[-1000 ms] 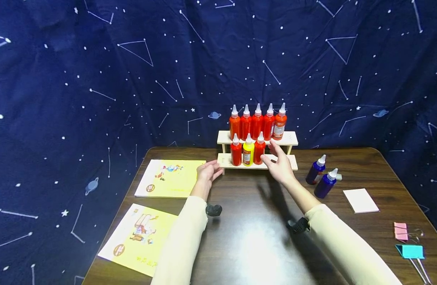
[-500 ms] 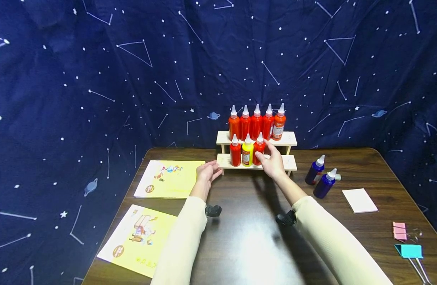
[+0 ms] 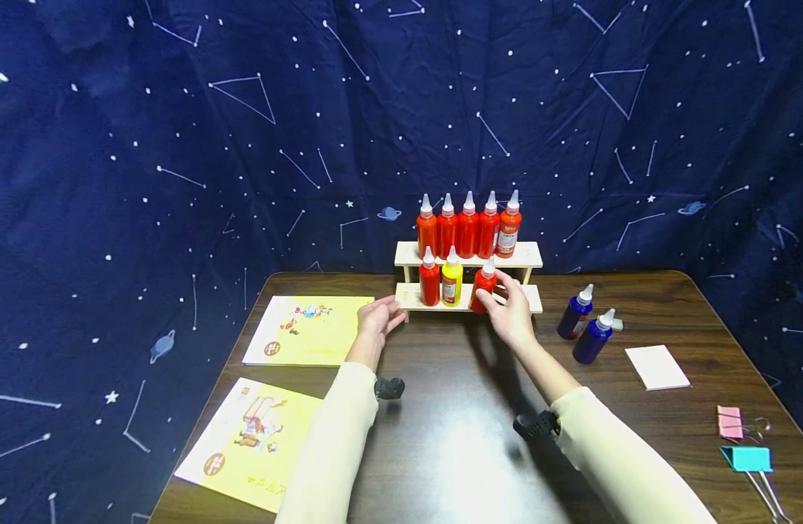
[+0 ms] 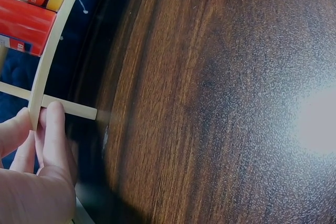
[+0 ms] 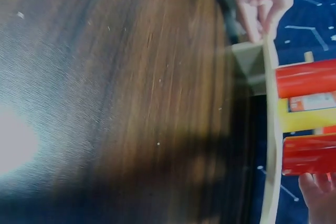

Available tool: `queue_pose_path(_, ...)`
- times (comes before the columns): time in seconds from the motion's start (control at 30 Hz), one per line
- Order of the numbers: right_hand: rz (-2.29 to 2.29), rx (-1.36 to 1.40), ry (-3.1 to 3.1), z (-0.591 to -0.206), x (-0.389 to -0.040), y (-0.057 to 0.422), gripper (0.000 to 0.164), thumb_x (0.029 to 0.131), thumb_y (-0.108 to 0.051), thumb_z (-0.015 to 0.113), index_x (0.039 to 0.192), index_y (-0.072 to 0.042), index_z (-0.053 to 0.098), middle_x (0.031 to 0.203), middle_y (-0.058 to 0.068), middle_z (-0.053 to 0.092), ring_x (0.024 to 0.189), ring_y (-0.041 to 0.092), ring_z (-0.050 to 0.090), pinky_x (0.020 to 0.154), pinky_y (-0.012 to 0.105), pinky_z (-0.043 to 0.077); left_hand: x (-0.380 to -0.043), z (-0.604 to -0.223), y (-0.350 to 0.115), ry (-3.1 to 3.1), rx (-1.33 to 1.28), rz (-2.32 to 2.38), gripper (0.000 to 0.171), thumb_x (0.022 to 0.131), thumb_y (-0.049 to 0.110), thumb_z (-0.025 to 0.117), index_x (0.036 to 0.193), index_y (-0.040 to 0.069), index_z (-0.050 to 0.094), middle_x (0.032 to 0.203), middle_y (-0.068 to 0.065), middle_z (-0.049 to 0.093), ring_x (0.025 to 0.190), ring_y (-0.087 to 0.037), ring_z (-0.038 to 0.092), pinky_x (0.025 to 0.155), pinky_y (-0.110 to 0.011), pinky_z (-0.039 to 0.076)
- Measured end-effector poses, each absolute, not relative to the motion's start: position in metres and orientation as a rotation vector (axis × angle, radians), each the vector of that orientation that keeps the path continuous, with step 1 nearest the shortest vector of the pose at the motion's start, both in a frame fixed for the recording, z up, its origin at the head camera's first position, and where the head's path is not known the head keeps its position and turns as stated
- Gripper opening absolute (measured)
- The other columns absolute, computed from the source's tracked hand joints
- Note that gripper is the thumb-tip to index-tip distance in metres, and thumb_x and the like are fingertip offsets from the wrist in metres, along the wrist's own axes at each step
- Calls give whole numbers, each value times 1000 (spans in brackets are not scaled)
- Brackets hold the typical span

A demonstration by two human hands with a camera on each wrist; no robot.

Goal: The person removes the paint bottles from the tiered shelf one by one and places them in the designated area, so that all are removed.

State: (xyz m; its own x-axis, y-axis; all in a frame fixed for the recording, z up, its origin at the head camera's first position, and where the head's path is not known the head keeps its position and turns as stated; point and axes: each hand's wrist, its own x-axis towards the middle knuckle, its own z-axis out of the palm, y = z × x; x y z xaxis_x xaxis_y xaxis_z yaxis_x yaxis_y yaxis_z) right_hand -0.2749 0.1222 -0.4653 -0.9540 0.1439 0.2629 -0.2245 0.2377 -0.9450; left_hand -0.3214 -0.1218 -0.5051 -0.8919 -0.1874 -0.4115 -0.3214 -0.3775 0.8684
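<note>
A two-tier wooden rack (image 3: 414,297) stands at the back of the table. My left hand (image 3: 377,320) pinches the left end of its lower board; the left wrist view shows thumb and fingers on either side of that board (image 4: 48,66). My right hand (image 3: 514,316) grips a red paint bottle (image 3: 483,291) with a white nozzle, slightly tilted at the front of the lower tier. To its left, a yellow bottle (image 3: 451,282) and another red bottle (image 3: 429,282) stand upright. Several red and orange-red bottles (image 3: 468,234) line the upper tier.
Two blue bottles (image 3: 592,340) stand right of the rack. Further right lie a white paper pad (image 3: 657,367), a pink binder clip (image 3: 729,422) and a teal one (image 3: 750,459). Two yellow booklets (image 3: 316,331) lie on the left. A starry cloth (image 3: 349,131) hangs behind.
My right hand has closed in on the red bottle and shifted it right and slightly forward, widening the gap to the yellow one. The left hand stays at the rack's end.
</note>
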Motion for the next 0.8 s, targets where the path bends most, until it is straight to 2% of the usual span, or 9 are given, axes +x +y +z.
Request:
queue_pose_path(0.1,1827,104,-2178,-454,-253,129,49,88,0,66,133,9,47,126,27,49,115,44,53,99,45,52,-322,-505,-121,1699,-698,2434,31,89,-6,60,120,-4,63,116,-21,62,73,-14,63,77,-27,61)
queue_pose_path(0.2,1844,92,-2184,-444,-228,138,47,87,3,66,130,11,48,127,29,52,113,44,54,92,30,55,-322,-504,-121,1699,-702,2436,32,88,-7,60,120,-4,63,113,-21,63,74,-15,63,78,-27,61)
queue_pose_path(0.3,1850,41,-2203,-450,-207,152,46,87,2,67,129,9,51,126,27,56,112,35,57,85,13,52,-322,-504,-120,1698,-700,2444,32,88,-7,60,120,-5,63,109,-21,64,74,-15,63,79,-28,61)
queue_pose_path(0.37,1815,13,-2217,-462,-195,164,45,87,0,67,128,8,52,123,26,58,107,25,59,83,7,50,-322,-504,-120,1694,-698,2448,32,88,-7,60,120,-5,63,107,-20,64,73,-15,63,79,-29,61)
queue_pose_path(0.57,1650,-154,-2228,-490,-152,200,43,86,-1,69,126,6,55,118,26,60,92,-6,56,81,3,48,-321,-504,-118,1706,-687,2442,33,88,-8,60,121,-6,62,111,-20,63,72,-14,63,82,-30,60)
queue_pose_path(0.67,1554,-294,-2224,-500,-137,217,42,84,-1,71,124,5,57,108,10,65,87,-10,55,77,1,48,-321,-504,-118,1708,-687,2444,34,88,-8,59,121,-5,61,113,-20,62,76,-16,63,85,-31,59)
queue_pose_path(0.8,1475,-413,-2198,-508,-126,236,43,83,-1,72,123,7,57,105,12,65,83,-13,53,75,0,47,-321,-505,-119,1702,-689,2455,34,87,-9,59,121,-6,61,109,-19,62,78,-18,63,88,-33,58)
